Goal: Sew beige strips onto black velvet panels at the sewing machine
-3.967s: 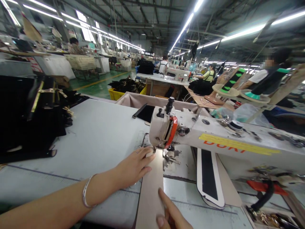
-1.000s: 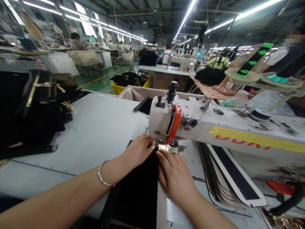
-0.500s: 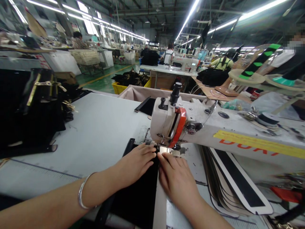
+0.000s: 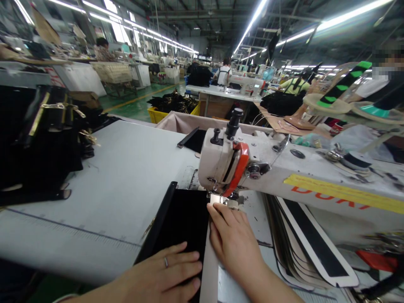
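A black fabric panel (image 4: pixel 189 210) lies under the head of a sewing machine (image 4: pixel 217 160). A pale strip (image 4: pixel 211 269) runs along its right edge up to the presser foot, and a darker folded band borders its left side. My left hand (image 4: pixel 167 271), a ring on one finger, rests flat on the lower part of the panel with fingers spread. Close to the needle area, my right hand (image 4: pixel 235 235) lies over the pale strip, its fingers stretched forward and fingertips just in front of the foot. The needle itself is hidden.
Black pieces with gold zippers (image 4: pixel 47 139) are heaped at the left of the table (image 4: pixel 126 168). Right of the needle lies a stack of long rounded panels (image 4: pixel 315 240). A yellow crate (image 4: pixel 158 114) stands on the floor beyond; co-workers sit farther back.
My left hand has slid back from beside the presser foot to the lower part of the black panel, uncovering its upper end. My right hand stays almost in place.
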Demonstrator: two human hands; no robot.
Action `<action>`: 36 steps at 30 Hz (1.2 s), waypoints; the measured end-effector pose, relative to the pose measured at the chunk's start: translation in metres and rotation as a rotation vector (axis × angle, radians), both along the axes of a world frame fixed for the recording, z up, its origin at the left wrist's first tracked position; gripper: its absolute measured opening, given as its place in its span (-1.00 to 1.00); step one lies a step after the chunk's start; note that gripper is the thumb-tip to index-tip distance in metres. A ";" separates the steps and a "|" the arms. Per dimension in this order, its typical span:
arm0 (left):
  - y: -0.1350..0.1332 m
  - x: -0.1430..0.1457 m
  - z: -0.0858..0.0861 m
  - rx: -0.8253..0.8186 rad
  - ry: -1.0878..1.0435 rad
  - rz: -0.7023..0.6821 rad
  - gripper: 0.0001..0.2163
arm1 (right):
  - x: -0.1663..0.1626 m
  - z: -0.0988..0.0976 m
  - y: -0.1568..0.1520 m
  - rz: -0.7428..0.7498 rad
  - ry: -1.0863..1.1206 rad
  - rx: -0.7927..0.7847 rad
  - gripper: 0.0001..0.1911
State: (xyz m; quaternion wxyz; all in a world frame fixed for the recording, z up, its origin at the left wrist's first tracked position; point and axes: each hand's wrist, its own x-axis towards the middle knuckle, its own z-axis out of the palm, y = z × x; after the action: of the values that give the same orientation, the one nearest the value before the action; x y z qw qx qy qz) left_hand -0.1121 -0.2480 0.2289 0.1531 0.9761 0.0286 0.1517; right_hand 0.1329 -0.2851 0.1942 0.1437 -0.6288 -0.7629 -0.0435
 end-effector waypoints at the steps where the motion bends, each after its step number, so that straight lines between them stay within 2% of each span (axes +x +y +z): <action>1: 0.001 0.001 -0.001 -0.012 -0.007 0.004 -0.67 | 0.000 0.000 0.000 0.001 0.001 0.001 -0.51; 5: 0.007 0.003 -0.010 -0.039 -0.026 -0.016 -0.66 | -0.001 0.001 0.000 0.004 0.006 0.016 -0.52; 11: 0.016 0.004 -0.038 -0.091 -0.050 -0.016 -0.59 | -0.001 0.003 0.000 0.003 -0.005 0.002 -0.51; 13: 0.019 0.007 -0.042 -0.107 -0.087 -0.010 -0.63 | 0.000 0.003 0.000 0.008 -0.002 -0.003 -0.51; 16: 0.026 0.013 -0.042 -0.098 -0.150 0.014 -0.71 | 0.001 0.002 0.000 0.017 0.002 0.006 -0.51; 29: 0.050 0.035 -0.042 0.039 -0.102 0.112 -0.67 | 0.001 0.001 0.000 0.029 0.029 0.001 -0.51; 36: 0.067 0.045 -0.049 0.084 -0.073 0.131 -0.69 | 0.003 0.000 0.000 0.027 0.041 -0.020 -0.49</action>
State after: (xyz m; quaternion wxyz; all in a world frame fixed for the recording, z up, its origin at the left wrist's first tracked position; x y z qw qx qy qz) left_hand -0.0666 -0.1813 0.1797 0.1029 0.9715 0.0805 0.1977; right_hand 0.1359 -0.2851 0.1939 0.1538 -0.6205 -0.7687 -0.0212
